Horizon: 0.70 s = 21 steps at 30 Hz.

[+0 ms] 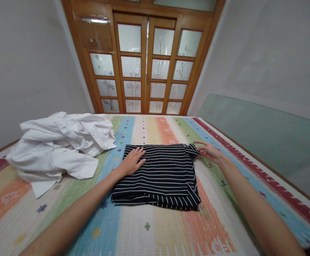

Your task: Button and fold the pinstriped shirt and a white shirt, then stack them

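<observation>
A black shirt with thin white stripes [160, 170] lies folded into a rough rectangle in the middle of the bed. My left hand [132, 161] rests flat on its left part, fingers stretched out. At the far right corner, my right hand [208, 150] pinches a small flap of the cloth that sticks out sideways. Along the right edge and at the near right corner, the stripes run at another angle where the fabric is folded over. The near edge shows several loose layers.
A crumpled heap of white cloth [64, 142] lies to the left on the colourful striped bed cover [146, 234]. A pale green headboard-like panel [264, 131] runs along the right side. Wooden doors with glass panes [146, 64] stand beyond the far edge, between grey walls.
</observation>
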Tool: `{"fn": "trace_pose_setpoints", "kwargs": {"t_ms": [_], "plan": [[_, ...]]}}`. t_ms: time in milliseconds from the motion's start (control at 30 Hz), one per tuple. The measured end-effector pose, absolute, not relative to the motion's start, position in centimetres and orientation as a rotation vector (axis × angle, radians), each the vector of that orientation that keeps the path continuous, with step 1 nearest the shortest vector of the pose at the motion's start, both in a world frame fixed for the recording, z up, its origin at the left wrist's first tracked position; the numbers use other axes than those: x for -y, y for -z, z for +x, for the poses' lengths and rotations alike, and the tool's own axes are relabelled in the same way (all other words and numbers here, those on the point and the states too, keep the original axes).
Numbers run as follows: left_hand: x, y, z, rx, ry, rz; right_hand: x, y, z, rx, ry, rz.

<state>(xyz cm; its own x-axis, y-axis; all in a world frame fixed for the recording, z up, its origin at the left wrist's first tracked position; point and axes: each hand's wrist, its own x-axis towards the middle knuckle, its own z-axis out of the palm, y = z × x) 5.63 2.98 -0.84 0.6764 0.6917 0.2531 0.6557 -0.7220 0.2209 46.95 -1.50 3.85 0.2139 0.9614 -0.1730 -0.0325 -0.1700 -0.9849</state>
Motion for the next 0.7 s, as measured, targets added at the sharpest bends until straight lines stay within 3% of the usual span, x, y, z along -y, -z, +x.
{"fn": "trace_pose_setpoints", "kwargs": {"t_ms": [167, 367, 700], "plan": [[-3.0, 0.8, 5.7, -1.12, -0.491, 2.769, 0.7, -3.2, 46.0, 0.96, -1.09, -1.624], [-2.9, 0.9, 5.6, -1.115, -0.517, 2.775, -2.1, -3.5, 45.2, 1.195, -0.594, -1.982], [-2.7, 0.6, 5.6, -1.132, -0.495, 2.751, -3.0, -2.9, 44.6, 0.738, -1.043, -1.54]]}}
